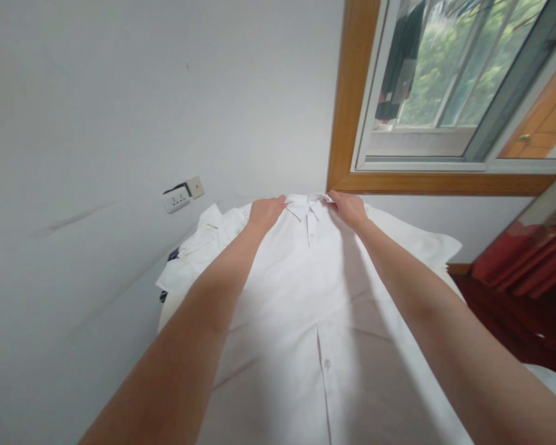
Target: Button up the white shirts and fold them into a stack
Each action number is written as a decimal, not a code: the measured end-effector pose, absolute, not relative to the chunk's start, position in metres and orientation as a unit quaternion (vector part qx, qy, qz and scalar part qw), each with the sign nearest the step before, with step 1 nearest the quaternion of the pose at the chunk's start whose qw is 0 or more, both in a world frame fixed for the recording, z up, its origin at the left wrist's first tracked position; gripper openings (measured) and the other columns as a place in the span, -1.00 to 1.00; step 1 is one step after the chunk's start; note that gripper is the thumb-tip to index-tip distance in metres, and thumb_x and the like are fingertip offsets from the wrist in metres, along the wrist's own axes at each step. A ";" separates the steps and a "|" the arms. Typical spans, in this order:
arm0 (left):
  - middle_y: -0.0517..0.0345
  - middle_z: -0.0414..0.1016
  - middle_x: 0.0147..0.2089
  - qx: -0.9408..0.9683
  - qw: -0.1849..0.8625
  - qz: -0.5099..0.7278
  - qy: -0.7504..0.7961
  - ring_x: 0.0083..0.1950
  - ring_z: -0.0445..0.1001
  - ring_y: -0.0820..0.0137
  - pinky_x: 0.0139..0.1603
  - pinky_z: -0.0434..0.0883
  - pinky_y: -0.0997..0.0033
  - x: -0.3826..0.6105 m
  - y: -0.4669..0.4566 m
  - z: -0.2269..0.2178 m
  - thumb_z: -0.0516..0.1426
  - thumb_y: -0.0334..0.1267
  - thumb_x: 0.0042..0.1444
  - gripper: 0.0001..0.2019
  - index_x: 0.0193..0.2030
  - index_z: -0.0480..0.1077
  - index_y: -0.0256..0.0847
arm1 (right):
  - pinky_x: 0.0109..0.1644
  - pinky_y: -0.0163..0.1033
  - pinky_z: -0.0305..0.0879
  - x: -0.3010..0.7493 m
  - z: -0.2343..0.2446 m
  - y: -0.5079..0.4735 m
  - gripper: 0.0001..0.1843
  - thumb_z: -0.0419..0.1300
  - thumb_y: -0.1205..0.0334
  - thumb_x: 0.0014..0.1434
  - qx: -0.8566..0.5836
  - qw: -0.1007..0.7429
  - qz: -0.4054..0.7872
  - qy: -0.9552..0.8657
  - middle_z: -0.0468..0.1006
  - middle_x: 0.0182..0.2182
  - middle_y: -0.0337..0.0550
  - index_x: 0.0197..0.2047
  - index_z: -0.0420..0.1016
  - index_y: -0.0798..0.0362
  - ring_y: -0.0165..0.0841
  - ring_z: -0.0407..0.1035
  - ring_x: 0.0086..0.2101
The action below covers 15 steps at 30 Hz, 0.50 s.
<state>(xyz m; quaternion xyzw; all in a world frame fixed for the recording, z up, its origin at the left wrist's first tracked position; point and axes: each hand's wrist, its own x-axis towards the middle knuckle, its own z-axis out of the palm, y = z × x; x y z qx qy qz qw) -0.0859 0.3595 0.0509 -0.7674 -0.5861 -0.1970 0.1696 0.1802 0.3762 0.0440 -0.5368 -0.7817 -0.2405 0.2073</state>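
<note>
A white button-up shirt (301, 284) lies spread out front side up, its collar at the far end and its buttoned front running toward me. My left hand (266, 213) is closed on the shirt at the left of the collar. On the collar's right side, my right hand (348, 209) grips the cloth with bent fingers. Both arms reach straight out over the shirt. More white cloth (199, 241) with folded edges sits at the far left, close to the wall. The surface beneath is mostly hidden by the shirt.
A white wall (97, 123) borders the left and far sides, with a power socket (176, 199) on it. At the far right is a wood-framed window (426, 183). A red curtain (528, 256) hangs above the dark red floor (491, 309). Dark striped fabric (173, 254) shows at left.
</note>
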 end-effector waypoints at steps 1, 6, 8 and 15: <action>-0.09 0.55 -0.16 -0.760 0.178 -0.207 -0.590 -0.07 0.50 0.15 -0.15 0.26 0.34 -0.085 0.362 0.056 -0.09 -0.02 0.35 -0.64 0.00 0.38 -0.18 | -0.36 -0.24 -0.04 0.178 0.050 0.379 -0.71 -0.03 0.08 0.37 -0.536 0.216 -0.248 -0.777 0.59 -0.23 -0.04 -0.05 0.43 0.02 -0.21 0.41 -0.26; -0.09 0.51 -0.10 -0.744 0.203 -0.239 -0.590 -0.05 0.48 0.16 -0.19 0.25 0.38 -0.092 0.348 0.064 -0.13 0.03 0.35 -0.59 0.03 0.37 -0.20 | -0.29 -0.24 0.04 0.184 0.056 0.367 -0.67 -0.05 0.07 0.37 -0.504 0.253 -0.258 -0.785 0.57 -0.17 0.00 -0.04 0.43 0.05 -0.19 0.40 -0.17; -0.07 0.50 -0.13 -0.767 0.203 -0.212 -0.570 -0.08 0.48 0.16 -0.19 0.24 0.37 -0.101 0.329 0.055 -0.13 0.03 0.35 -0.58 0.00 0.39 -0.20 | -0.23 -0.24 0.11 0.194 0.045 0.348 -0.65 -0.06 0.06 0.38 -0.476 0.246 -0.244 -0.808 0.57 -0.13 0.02 0.01 0.43 0.04 -0.18 0.39 -0.12; 0.00 0.48 -0.26 -0.900 0.117 -0.076 -0.413 -0.22 0.45 0.30 -0.23 0.22 0.36 -0.131 0.237 -0.009 0.00 -0.10 0.29 -0.75 -0.16 0.45 -0.13 | -0.11 -0.24 0.25 0.231 -0.026 0.247 -0.55 -0.07 0.14 0.37 -0.286 0.111 -0.123 -0.944 0.58 -0.18 0.00 0.26 0.33 -0.01 -0.27 0.44 -0.17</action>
